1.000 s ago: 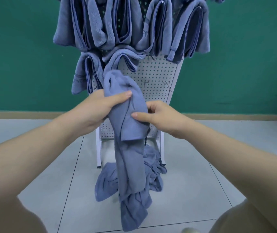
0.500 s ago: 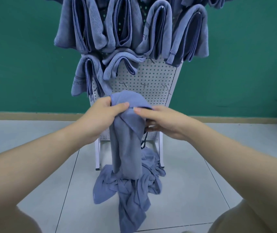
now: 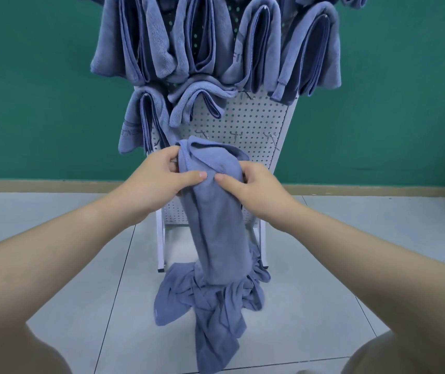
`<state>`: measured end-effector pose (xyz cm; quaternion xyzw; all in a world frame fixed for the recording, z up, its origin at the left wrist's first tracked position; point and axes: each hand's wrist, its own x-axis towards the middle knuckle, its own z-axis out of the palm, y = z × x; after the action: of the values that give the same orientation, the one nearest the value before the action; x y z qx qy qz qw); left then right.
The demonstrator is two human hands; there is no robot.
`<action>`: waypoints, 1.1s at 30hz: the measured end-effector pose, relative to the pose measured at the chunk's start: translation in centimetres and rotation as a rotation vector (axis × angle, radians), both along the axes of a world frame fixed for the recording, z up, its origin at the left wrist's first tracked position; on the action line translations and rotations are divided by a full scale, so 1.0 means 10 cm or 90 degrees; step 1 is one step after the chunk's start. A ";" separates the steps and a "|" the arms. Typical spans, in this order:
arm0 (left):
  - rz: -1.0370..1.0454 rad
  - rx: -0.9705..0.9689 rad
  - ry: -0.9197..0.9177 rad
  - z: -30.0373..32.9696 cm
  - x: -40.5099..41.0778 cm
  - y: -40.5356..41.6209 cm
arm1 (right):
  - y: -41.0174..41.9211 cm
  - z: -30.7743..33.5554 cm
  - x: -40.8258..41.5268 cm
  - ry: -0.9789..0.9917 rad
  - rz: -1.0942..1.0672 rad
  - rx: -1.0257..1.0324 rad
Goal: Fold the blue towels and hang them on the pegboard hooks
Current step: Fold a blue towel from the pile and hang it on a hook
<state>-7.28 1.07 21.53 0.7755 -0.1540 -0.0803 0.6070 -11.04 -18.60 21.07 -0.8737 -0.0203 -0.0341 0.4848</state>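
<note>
Pinching the towel (image 3: 217, 211) top with left hand (image 3: 159, 182) and right hand (image 3: 253, 187), I'd square edges before reaching for empty hooks (image 3: 268, 137).

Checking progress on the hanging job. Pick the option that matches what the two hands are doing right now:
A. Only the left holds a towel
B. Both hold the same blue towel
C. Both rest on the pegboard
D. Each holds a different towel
B: the left hand and right hand both pinch the top of one blue towel in front of the pegboard.
</note>
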 end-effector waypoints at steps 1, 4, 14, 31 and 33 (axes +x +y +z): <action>0.019 -0.004 -0.004 -0.01 0.00 0.00 | -0.02 0.02 0.00 0.007 0.000 0.011; 0.063 0.003 -0.023 -0.03 0.00 0.01 | -0.04 0.03 0.01 0.019 0.017 0.016; 0.018 -0.014 0.022 -0.07 -0.01 -0.07 | 0.02 0.09 -0.02 0.000 0.049 -0.091; 0.203 0.095 -0.141 -0.15 -0.03 -0.26 | 0.05 0.16 -0.05 0.003 -0.019 0.217; 0.185 0.099 -0.131 -0.15 -0.04 -0.26 | 0.03 0.17 -0.06 -0.002 -0.006 0.232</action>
<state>-7.72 -1.51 20.00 0.8382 -0.0951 0.0758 0.5316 -11.67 -18.31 22.72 -0.7714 -0.0102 -0.0406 0.6349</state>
